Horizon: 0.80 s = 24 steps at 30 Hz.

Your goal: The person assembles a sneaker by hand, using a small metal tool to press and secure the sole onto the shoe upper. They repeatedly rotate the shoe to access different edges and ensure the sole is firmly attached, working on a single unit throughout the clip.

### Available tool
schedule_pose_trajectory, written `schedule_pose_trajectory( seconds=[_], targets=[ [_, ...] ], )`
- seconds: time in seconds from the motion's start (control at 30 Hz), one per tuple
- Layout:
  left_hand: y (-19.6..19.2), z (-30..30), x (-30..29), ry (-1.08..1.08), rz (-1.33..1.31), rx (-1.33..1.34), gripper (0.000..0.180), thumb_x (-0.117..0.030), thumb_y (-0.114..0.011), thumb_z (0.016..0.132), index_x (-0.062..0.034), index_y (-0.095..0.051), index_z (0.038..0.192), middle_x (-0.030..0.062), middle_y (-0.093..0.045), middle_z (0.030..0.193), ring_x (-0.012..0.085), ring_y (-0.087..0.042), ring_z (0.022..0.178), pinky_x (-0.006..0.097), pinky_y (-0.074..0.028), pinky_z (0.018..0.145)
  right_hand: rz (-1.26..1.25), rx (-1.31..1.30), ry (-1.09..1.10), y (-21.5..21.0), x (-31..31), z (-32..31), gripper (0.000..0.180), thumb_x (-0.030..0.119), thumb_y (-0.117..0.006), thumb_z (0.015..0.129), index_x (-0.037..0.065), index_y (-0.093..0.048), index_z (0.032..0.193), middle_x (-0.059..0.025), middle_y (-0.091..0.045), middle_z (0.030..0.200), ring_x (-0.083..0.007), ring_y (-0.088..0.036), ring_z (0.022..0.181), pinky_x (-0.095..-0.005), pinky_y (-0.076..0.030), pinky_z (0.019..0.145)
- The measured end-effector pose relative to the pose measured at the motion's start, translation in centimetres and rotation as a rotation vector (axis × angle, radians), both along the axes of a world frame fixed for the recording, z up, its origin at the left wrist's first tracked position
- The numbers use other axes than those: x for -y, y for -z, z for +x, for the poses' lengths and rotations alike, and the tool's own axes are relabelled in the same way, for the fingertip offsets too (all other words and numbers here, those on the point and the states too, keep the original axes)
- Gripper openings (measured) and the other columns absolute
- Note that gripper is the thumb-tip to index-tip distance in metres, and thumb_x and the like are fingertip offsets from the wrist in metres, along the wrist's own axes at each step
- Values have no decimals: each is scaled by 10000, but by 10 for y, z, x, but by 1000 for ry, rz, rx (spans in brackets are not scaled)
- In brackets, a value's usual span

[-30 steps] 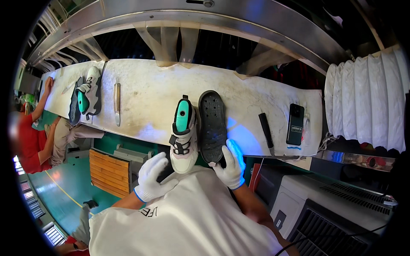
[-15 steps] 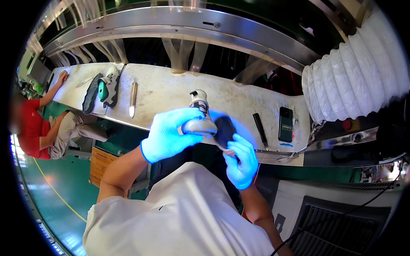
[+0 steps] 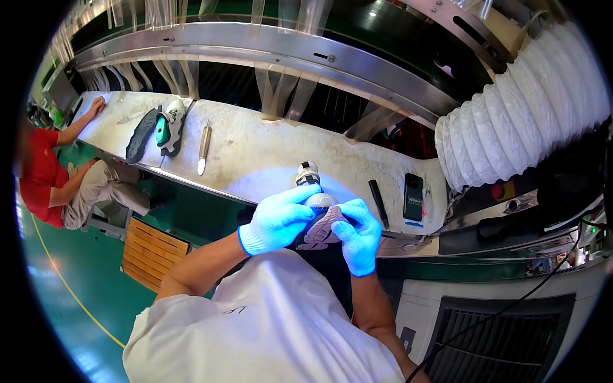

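Both my hands wear pale gloves lit blue and meet at the bench's near edge. My left hand (image 3: 276, 220) is closed around a light-coloured shoe upper (image 3: 308, 171), whose rounded toe points toward me. A shoe sole (image 3: 321, 231) with a pinkish patterned tread is gripped by my right hand (image 3: 359, 236), thumb on the tread and fingers at its tip. The sole's tip lies against the toe of the upper, tread facing me. Gloves hide much of where the two parts meet.
The bench (image 3: 249, 137) holds a dark sole (image 3: 142, 135), a grey shoe (image 3: 174, 121) with a green piece, a light-handled tool (image 3: 204, 147), a black pen-like stick (image 3: 378, 201) and a phone (image 3: 413, 195). A white duct (image 3: 523, 118) hangs right. A person in red (image 3: 43, 169) sits left.
My right hand has brought the sole from beside the upper to its toe and turned the tread toward me. My left hand has moved slightly right and down with the upper.
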<state>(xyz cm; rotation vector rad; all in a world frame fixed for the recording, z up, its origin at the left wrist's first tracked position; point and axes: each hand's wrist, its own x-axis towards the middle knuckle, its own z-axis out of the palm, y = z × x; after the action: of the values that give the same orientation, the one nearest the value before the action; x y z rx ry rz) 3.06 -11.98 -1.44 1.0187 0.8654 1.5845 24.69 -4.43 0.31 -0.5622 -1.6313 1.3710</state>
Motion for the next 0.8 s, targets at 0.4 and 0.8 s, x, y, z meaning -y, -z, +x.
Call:
schedule_pose_trajectory(
  seconds=[0.4, 0.8],
  targets=[
    [-14, 24, 42, -392, 194, -505, 351, -113, -971, 839, 25, -651, 876, 331, -745, 1350, 429, -739, 1333, 511, -540, 1171, 82, 58, 103, 6, 37, -6, 299, 6, -948, 845, 43, -783, 1092, -47, -642, 967, -153, -605, 844, -295, -505, 736],
    [-24, 25, 39, -386, 133, -442, 411, -77, -986, 846, -47, -577, 819, 249, -812, 1223, 419, -779, 1271, 541, -553, 1175, 242, 59, 217, 10, 49, -16, 329, -63, -921, 830, 48, -736, 1079, -74, -627, 961, -185, -554, 790, -326, -441, 672]
  ],
)
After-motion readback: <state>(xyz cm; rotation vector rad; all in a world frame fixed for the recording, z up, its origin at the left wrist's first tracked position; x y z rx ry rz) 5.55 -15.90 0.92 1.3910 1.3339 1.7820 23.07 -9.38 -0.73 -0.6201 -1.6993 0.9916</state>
